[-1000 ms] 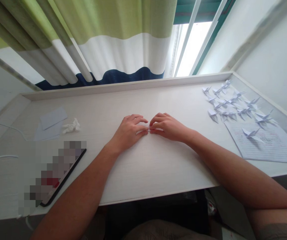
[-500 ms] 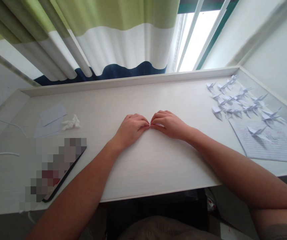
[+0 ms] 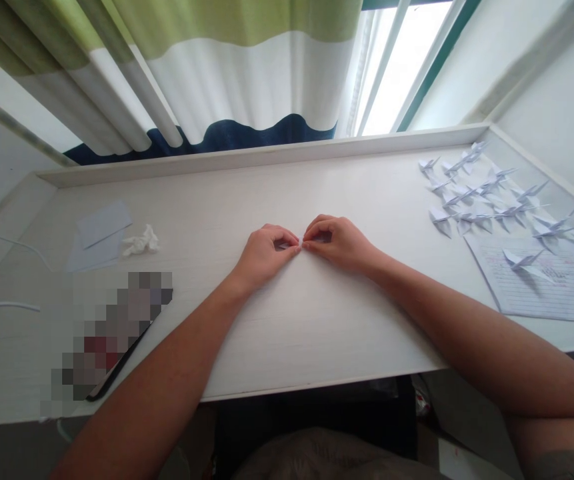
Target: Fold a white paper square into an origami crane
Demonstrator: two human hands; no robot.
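Note:
Over the middle of the white desk, my left hand [image 3: 269,251] and my right hand [image 3: 337,241] meet fingertip to fingertip. Both are closed in a pinch on a small piece of white paper [image 3: 301,242]. Only a sliver of the paper shows between the fingers, so its folded shape is hidden. To the right stand several folded paper cranes [image 3: 481,193] in loose rows. One more paper crane [image 3: 521,261] sits apart on a lined, written-on sheet [image 3: 557,287].
Flat white paper sheets [image 3: 101,227] lie at the left beside a crumpled tissue [image 3: 141,241]. Nearer my left forearm is a phone [image 3: 131,353] with a blurred screen. A white cable [image 3: 4,307] runs in from the left. A raised rim [image 3: 247,159] edges the desk below the curtain [image 3: 247,73].
My fingers have shifted their pinch, the thumbs now standing further from the curled fingers. My right hand has risen slightly. The view has tilted a little, moving the cranes right in the picture.

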